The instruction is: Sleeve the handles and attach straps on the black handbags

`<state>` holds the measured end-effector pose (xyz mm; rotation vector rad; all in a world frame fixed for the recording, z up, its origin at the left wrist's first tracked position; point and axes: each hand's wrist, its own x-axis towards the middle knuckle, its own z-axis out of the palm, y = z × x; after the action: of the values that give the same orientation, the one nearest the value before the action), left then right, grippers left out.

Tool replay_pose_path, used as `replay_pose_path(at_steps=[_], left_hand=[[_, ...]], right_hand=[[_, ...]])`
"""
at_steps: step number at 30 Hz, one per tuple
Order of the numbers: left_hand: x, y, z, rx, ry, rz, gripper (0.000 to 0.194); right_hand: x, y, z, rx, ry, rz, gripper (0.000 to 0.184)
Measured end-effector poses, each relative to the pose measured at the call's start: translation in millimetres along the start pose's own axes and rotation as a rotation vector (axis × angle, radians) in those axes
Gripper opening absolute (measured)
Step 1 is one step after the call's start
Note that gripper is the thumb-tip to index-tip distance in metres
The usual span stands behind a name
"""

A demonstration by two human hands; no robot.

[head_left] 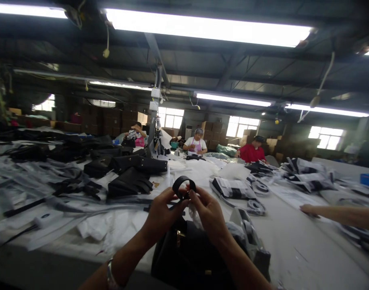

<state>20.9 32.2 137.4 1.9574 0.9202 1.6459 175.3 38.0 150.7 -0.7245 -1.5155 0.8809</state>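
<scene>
A black strap (184,179) curves up in a loop between my two hands. My left hand (164,209) pinches it from the left, fingers and thumb closed. From the right, my right hand (207,207) grips the same strap, and a crumpled piece of clear plastic wrap (195,217) hangs by its fingers. Just below both hands sits a black handbag (190,257) with gold-coloured metal fittings on its front. The exact spot where my fingertips meet the strap is small and partly hidden.
A tape dispenser (249,231) stands right of the handbag. Black bags (130,183) and plastic-wrapped straps (66,209) cover the table's left. Wrapped bags (233,187) lie ahead. A co-worker's hand (309,210) reaches in from the right; several people work farther back.
</scene>
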Motion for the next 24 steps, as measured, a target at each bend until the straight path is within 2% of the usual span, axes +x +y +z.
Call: replay_pose_path(at_steps=[4,8,13,15,17,19,21,24], left_hand=[[7.4,-0.7,13.3,-0.038,-0.010,-0.011,0.014],[9.9,-1.7,21.1,-0.081,0.002,-0.062,0.014],[8.7,-1.0,21.5,-0.026,-0.082,-0.080,0.016],[7.3,-1.8,19.5,-0.013,-0.137,-0.120,0.022],[5.7,-3.9,17.6,-0.025,-0.212,-0.145,0.032],[4.0,-6.6,16.5,-0.019,-0.237,-0.140,0.034],[2.5,-8.8,16.9,0.017,-0.181,-0.122,0.031],[0.4,-10.0,19.5,0.034,-0.108,-0.083,0.030]], right_hand=[[5.9,-8.7,-13.9,0.010,0.071,0.004,0.033],[9.2,-5.9,-25.4,0.074,0.051,0.046,0.031],[3.3,8.4,-30.1,0.278,0.037,0.132,0.028],[0.0,13.9,-31.6,0.303,0.053,0.155,0.028],[-2.6,18.4,-33.6,0.268,0.098,0.152,0.028],[-4.3,21.4,-35.7,0.174,0.167,0.133,0.027],[-5.9,22.6,-37.4,0.065,0.211,0.114,0.025],[-8.9,21.3,-37.5,-0.077,0.209,0.069,0.025]])
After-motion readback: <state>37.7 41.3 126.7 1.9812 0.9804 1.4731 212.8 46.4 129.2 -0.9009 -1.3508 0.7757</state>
